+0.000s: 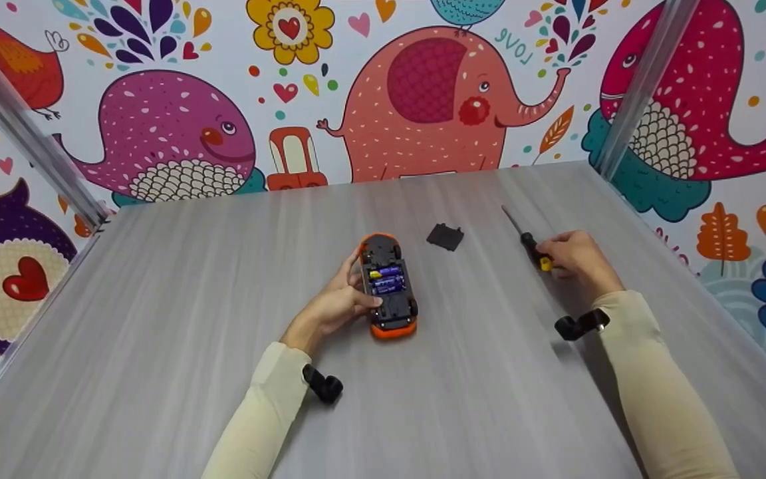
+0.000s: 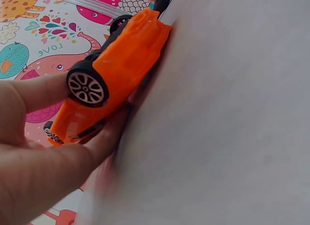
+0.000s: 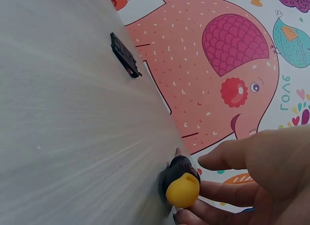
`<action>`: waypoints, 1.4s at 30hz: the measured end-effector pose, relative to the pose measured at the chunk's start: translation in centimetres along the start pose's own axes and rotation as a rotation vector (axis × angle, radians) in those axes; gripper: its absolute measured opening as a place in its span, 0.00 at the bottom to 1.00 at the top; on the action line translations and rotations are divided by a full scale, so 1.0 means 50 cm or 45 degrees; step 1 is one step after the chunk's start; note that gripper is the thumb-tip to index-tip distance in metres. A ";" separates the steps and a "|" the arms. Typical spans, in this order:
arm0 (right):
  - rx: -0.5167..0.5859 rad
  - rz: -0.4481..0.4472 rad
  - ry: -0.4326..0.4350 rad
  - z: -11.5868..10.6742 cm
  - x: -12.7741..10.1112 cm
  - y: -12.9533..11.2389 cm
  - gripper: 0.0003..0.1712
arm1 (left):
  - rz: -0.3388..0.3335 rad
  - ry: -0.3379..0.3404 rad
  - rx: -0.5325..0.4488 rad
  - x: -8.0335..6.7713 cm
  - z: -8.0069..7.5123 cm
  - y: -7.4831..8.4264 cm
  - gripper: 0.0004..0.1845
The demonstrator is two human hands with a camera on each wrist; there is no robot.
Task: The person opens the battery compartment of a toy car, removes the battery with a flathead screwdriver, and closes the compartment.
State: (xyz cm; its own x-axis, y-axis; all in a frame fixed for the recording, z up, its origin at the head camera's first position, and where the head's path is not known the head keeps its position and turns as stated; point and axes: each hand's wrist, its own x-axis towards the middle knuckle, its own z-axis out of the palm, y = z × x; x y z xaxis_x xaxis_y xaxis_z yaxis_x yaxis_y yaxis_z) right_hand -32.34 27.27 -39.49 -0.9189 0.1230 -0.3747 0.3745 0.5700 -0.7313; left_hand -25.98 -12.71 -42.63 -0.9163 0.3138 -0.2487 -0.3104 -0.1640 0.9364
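An orange toy car [image 1: 389, 317] lies upside down in the head view, its black underside showing and several blue batteries [image 1: 387, 282] in the uncovered compartment. My left hand [image 1: 336, 305] grips it by the side, the thumb over the underside edge; the left wrist view shows fingers around the orange body [image 2: 128, 60]. To the right a screwdriver [image 1: 529, 245] with a black and yellow handle rests on the table. My right hand [image 1: 579, 258] is at its handle [image 3: 182, 191], with thumb and fingers spread on either side and a small gap at the thumb.
A black battery cover [image 1: 445, 237] lies on the grey table [image 1: 157, 332] between the car and the screwdriver, towards the back. Printed wall panels [image 1: 423, 100] with cartoon animals and metal posts [image 1: 642, 86] bound the table at the back and sides.
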 end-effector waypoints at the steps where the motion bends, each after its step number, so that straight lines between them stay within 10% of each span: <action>1: -0.016 -0.003 0.008 -0.001 -0.002 -0.001 0.31 | 0.001 -0.003 -0.001 0.000 0.000 0.000 0.61; 31: -0.168 -0.587 0.026 0.109 -0.100 -0.115 0.20 | -0.001 0.032 0.024 -0.002 0.003 0.003 0.60; 42: -0.193 -0.664 -0.026 0.163 -0.103 -0.111 0.19 | -0.030 -0.004 0.087 -0.004 0.001 0.005 0.43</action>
State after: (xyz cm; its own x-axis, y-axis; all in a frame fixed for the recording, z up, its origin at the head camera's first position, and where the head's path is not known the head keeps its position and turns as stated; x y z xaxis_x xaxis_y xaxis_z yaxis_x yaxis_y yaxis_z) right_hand -28.70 16.84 -38.15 -0.9749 -0.2224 0.0041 -0.1541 0.6622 -0.7333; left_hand -25.86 -12.76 -42.31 -0.9082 0.3198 -0.2699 -0.3135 -0.0927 0.9451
